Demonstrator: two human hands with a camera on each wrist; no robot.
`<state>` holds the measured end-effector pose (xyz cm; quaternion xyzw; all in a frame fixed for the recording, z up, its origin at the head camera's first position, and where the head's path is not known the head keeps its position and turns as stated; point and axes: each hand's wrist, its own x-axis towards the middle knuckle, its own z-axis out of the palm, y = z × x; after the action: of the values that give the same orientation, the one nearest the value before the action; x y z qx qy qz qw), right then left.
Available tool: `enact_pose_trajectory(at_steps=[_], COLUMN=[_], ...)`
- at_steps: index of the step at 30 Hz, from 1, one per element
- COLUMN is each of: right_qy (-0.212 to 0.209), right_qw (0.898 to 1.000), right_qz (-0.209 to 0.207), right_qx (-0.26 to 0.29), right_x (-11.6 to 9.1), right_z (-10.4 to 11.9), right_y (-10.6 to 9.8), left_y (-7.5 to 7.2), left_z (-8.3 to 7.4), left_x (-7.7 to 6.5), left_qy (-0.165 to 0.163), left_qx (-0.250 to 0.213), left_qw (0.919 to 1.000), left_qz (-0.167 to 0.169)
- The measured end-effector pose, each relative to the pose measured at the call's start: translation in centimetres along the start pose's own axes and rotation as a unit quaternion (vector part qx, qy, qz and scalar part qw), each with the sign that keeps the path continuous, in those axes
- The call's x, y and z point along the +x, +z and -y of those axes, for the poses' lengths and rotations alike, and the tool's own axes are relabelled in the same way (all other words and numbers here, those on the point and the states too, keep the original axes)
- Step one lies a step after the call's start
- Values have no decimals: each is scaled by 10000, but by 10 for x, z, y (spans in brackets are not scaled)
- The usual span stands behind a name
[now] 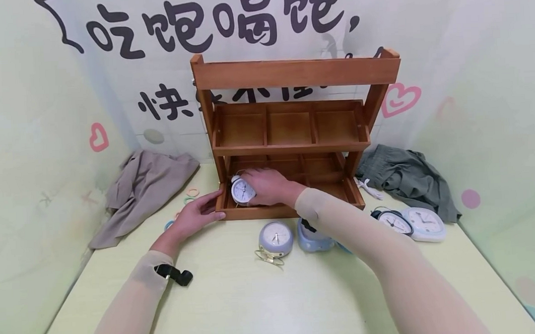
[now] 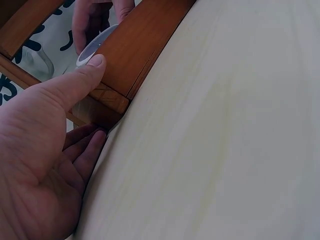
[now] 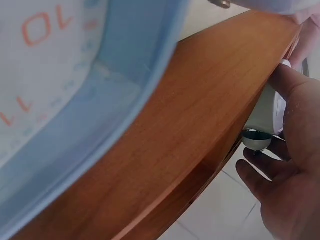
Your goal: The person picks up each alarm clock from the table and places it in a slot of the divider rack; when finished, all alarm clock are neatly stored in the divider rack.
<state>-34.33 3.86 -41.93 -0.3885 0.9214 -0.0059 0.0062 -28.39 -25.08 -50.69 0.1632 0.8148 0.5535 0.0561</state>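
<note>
A white twin-bell alarm clock point(image 1: 241, 190) sits in the lower left compartment of the brown wooden shelf point(image 1: 290, 75), its dial facing forward. My right hand point(image 1: 268, 186) holds it from the right side; in the right wrist view, the thumb and fingers are around its body, close to a bell point(image 3: 257, 141). My left hand point(image 1: 195, 217) grips the shelf's front left corner. The left wrist view has the thumb point(image 2: 82, 80) on the front board and the other fingers bent round the corner's side.
Before the shelf stand a round lavender clock point(image 1: 276, 238) and a blue clock point(image 1: 315, 240), partly behind my right forearm. Farther right are a black-rimmed clock point(image 1: 394, 223) and a white clock point(image 1: 426, 223). A beige cloth point(image 1: 146, 188) lies left, a dark grey cloth point(image 1: 404, 175) right. Hair ties point(image 1: 192, 192) lie left.
</note>
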Motion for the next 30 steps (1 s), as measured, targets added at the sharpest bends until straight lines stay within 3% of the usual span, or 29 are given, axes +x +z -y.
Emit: enact_pose_trajectory(at_steps=[11,17,22,30], right_qy=[177,298,330,-132], right_qw=[9984,9940,9892,9774], right_qz=[177,233,-21,-72], right_qx=[514,1025,1424,2107], right_x=[-1,-13,-39,-103], right_z=[-14,-17,-18,-15], right_y=[7,-2,-15,-21], left_y=[3,4,3,1], left_z=[2,1,0,0], left_x=[3,3,3,2], left_qy=[-70,-80,-69,-108], left_qx=[-99,10,155,204], left_qw=[9999,10000,9999,9997], left_qz=[16,49,20,-6])
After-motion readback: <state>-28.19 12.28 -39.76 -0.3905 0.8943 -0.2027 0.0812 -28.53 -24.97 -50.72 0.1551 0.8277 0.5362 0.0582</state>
